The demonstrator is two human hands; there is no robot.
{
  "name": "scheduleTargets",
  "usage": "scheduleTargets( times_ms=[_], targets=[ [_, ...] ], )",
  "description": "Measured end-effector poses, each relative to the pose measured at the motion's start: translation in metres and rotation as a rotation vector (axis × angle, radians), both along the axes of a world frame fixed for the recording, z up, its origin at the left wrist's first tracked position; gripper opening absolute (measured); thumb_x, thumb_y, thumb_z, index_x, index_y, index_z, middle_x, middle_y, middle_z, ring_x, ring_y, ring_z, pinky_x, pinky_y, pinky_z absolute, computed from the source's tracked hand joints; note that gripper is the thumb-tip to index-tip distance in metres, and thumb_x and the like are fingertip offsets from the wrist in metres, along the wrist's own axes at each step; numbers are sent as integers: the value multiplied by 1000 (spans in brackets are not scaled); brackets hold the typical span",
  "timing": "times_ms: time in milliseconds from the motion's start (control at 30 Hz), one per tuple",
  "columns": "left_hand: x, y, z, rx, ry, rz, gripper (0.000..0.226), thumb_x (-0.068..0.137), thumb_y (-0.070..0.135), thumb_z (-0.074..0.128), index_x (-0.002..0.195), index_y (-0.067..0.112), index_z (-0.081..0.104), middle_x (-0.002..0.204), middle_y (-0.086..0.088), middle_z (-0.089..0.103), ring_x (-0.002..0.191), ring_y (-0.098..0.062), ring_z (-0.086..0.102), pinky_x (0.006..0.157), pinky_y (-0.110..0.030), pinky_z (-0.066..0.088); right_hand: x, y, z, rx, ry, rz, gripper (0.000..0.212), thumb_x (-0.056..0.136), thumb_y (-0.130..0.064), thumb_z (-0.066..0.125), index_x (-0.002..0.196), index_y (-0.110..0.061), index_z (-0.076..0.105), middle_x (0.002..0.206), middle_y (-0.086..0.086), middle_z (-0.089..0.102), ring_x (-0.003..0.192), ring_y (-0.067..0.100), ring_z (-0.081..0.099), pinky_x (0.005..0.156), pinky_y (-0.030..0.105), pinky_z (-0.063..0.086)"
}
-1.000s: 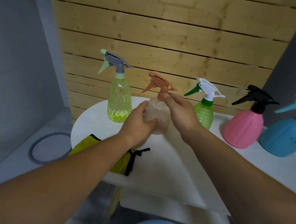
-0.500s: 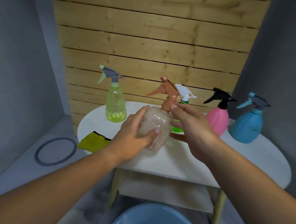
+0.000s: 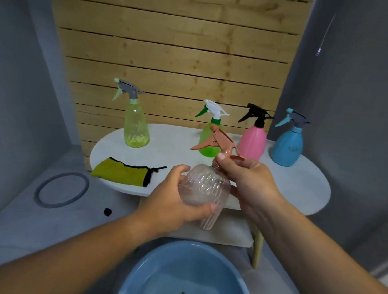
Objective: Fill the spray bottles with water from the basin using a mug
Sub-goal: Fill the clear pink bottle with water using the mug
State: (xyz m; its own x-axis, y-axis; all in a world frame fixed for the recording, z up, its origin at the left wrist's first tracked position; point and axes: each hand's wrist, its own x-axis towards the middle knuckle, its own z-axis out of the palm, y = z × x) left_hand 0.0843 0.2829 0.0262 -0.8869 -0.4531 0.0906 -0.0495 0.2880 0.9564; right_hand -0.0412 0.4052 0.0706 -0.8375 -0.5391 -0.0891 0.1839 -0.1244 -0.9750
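Observation:
I hold a clear peach spray bottle (image 3: 204, 190) in the air in front of the white table (image 3: 302, 188), tilted toward me. My left hand (image 3: 173, 201) wraps its ribbed body from the left and below. My right hand (image 3: 248, 183) grips the neck just under the peach trigger head (image 3: 217, 142). Below, at the bottom edge, sits the blue basin (image 3: 153, 268) with water and something colourful in it. On the table stand a yellow-green bottle (image 3: 135, 127), a green bottle (image 3: 206, 141), a pink bottle (image 3: 253, 140) and a blue bottle (image 3: 287, 146). No mug is visible.
A folded yellow-green cloth (image 3: 121, 174) lies on the table's left front. A grey ring (image 3: 62, 190) and a small black piece (image 3: 107, 211) lie on the grey floor to the left. Wooden slats back the table, grey walls on both sides.
The peach bottle has been lifted off the table and brought toward me, over the basin. The view has pulled back and tilted down, showing more of the basin.

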Motion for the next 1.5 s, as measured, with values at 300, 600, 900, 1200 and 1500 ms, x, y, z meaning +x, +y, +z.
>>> scheduleTargets(
  times_ms=[300,600,900,1200,1500],
  targets=[
    [1,-6,1,441,-119,-226,71,73,38,90,132,17,57,117,-7,76,106,-28,74,84,-46,63,-10,6,-14,-101,-42,121,31,88,-20,72,103,7,71,90,15,73,75,20,69,64,31,59],
    [-1,-10,-10,486,-156,-245,81,70,32,92,136,14,49,121,-9,73,109,-22,73,83,-38,62,-12,1,-22,-115,-9,225,31,86,-21,67,103,5,71,98,20,73,80,22,71,70,31,58],
    [-3,-9,-10,633,-112,-385,90,68,27,94,144,18,47,131,-12,69,114,-30,70,80,-47,62,-3,-7,-23,-145,-37,222,23,95,-15,62,99,6,70,95,21,71,77,24,70,67,32,59],
    [-1,-13,-10,733,-98,-383,60,84,22,72,141,17,55,133,-16,67,117,-34,68,86,-55,60,-5,-5,-26,-184,-63,284,21,95,-16,60,98,1,71,104,22,73,87,26,72,77,37,60],
    [1,-9,-11,641,-101,-309,55,79,25,82,131,25,64,126,-11,71,112,-32,72,78,-51,61,-4,-6,-24,-112,57,227,24,78,-26,77,92,-7,71,83,9,68,74,17,65,67,29,57]
  ],
)
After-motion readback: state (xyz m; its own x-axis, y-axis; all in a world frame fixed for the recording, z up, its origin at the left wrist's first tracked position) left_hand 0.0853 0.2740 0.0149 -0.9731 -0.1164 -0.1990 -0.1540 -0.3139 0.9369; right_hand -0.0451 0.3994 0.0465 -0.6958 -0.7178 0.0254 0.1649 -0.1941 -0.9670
